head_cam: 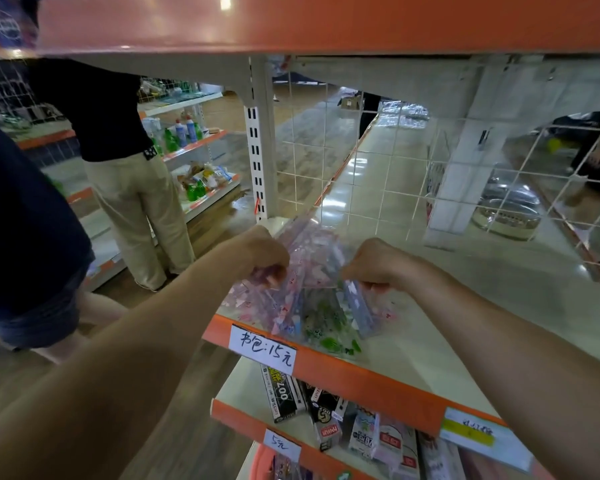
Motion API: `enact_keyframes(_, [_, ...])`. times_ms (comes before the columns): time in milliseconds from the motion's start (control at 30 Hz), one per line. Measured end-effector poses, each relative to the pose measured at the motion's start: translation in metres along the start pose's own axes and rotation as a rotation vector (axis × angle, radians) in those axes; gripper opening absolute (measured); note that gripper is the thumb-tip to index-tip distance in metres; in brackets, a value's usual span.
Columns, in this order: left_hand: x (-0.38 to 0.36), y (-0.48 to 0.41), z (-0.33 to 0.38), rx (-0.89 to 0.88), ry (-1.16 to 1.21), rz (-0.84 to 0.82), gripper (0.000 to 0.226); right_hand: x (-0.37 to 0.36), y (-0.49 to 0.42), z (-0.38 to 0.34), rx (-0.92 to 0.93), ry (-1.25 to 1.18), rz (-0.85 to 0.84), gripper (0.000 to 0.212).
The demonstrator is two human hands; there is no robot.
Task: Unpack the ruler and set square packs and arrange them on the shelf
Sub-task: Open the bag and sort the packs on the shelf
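**Opening the bag of rulers**

The clear plastic bag of colourful ruler and set square packs [312,299] lies on the cream metal shelf with the orange front edge [465,306], near its left end; the left hand [257,251] and right hand [378,263] each pinch its top with curled fingers; I think pulling gently apart, keeping the bag low on the shelf, will stop the packs spilling off the edge.

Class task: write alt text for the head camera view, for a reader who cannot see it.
The left hand and right hand grip a clear bag of ruler packs lying at the front of a pale shelf. A handwritten price label sits on its orange edge; a person stands in the aisle at left.
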State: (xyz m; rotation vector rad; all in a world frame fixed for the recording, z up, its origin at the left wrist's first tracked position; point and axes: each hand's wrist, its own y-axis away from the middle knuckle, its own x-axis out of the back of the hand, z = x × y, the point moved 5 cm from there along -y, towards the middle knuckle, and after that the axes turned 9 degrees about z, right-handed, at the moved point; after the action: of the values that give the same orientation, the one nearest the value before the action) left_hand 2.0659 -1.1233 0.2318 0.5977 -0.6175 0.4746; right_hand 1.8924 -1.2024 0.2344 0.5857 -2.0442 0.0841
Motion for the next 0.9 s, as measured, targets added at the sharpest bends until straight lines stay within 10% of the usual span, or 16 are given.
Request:
enact_keyframes(367, [0.018,0.015,0.008,-0.184,-0.299,0.208,0.021,0.018,0.001,-0.022,0.061,-0.178,0.144,0.016])
enact_keyframes(700, [0.011,0.015,-0.003,-0.048,0.313,-0.128,0.005,-0.021,0.008,-0.071,0.058,-0.641,-0.119,0.008])
enact_keyframes(900, [0.026,0.006,-0.028,0.029,0.282,0.032,0.018,-0.045,0.022,-0.073,0.148,-0.034,-0.178,0.027])
